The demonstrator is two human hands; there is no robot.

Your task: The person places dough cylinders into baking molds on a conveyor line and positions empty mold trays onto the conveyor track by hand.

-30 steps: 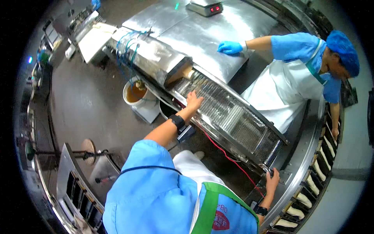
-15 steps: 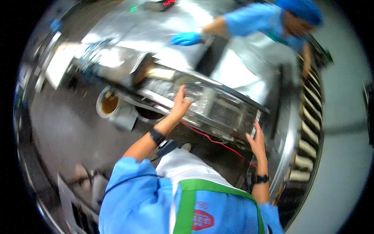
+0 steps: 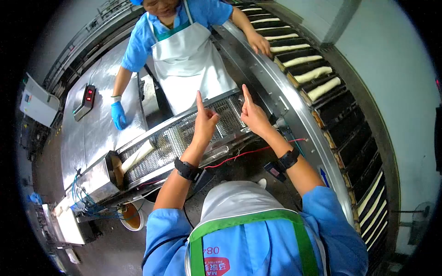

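My left hand [image 3: 205, 123] hovers above the middle of a metal mesh conveyor belt [image 3: 193, 131], its index finger stretched out and the others partly curled. Over the belt's right end is my right hand [image 3: 254, 116], with its index finger also pointing up and away from me. Neither hand holds anything. A pale dough roll [image 3: 137, 157] lies on the left part of the mesh, beside a steel outlet [image 3: 103, 172]. Black straps circle both wrists.
Across the belt stands a person in a white apron [image 3: 189, 64], one blue-gloved hand [image 3: 118, 116] on the steel table [image 3: 96, 135]. A digital scale [image 3: 84, 102] sits there. Black trays [image 3: 338, 108], some holding dough strips, line the curved right conveyor rail [image 3: 301, 124]. A bucket [image 3: 133, 218] stands lower left.
The view has turned, and the belt now slopes the other way. My spread fingers have changed to pointing index fingers, and my hands are closer together. More of the dough roll shows on the belt.
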